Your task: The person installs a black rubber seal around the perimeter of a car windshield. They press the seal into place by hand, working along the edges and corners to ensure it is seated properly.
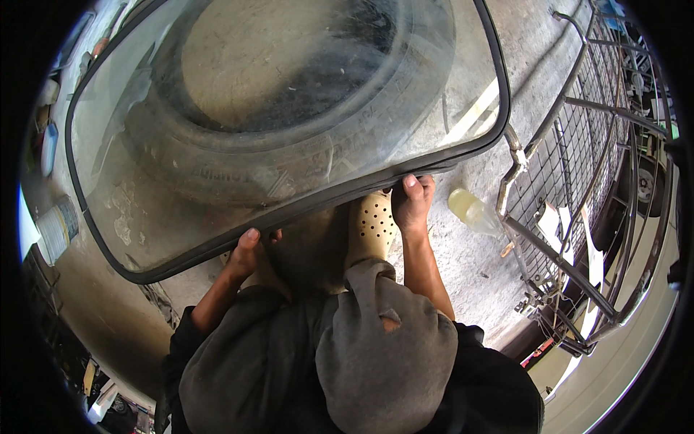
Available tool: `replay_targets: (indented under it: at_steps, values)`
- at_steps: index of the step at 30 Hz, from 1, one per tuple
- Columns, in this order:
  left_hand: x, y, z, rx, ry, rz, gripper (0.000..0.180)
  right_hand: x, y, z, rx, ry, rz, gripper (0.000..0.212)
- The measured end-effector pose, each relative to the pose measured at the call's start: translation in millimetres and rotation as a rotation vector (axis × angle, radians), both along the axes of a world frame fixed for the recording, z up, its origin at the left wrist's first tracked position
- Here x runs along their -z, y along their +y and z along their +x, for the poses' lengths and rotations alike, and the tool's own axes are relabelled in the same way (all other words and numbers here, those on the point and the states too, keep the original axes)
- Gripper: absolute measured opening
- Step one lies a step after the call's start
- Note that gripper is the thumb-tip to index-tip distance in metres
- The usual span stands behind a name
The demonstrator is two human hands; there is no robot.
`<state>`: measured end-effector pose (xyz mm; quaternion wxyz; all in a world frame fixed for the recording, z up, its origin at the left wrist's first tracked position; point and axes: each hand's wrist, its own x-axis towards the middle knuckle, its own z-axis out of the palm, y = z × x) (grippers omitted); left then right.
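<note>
Pane: clear rounded-corner glass pane with black rubber rim, upper centre, long axis climbing rightward
Left hand: grasping lower rim, thumb on top
Right hand: grasping rim further right
Offset: pane up-frame of fingers; both hands touching

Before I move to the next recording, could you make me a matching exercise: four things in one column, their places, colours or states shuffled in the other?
Things
1. Glass
2. Right shoe
3. Bottle
4. Trousers

Descriptions
A. Yellowish, on the floor
B. Grey, torn in one spot
C. Held by left hand and right hand
D. Tan, dotted with round holes

Pairs: 1-C, 2-D, 3-A, 4-B
</note>
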<state>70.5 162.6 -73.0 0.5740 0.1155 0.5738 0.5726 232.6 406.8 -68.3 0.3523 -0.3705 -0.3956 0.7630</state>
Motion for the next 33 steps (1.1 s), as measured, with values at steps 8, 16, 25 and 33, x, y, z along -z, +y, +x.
replay_targets:
  at_steps: [8, 16, 25, 33]
  values:
    - [5.9, -3.5, -2.2, 0.031, 0.006, 0.027, 0.065, 4.3, -13.2, -21.9, 0.255, -0.101, 0.031, 0.031]
    - [1.1, 1.0, -5.7, 0.074, -0.034, 0.038, 0.073, 7.5, -1.8, 3.2, 0.005, -0.247, 0.109, 0.036]
    - [-128.2, 63.3, -30.2, 1.224, 0.359, 0.158, 0.037, -85.4, 38.7, 42.6, -0.355, -0.745, 1.036, 0.020]
    - [-117.9, 157.4, 15.6, 1.315, 0.657, -0.226, 0.029, -84.3, 85.5, 14.5, -0.686, -0.725, 1.549, 0.025]
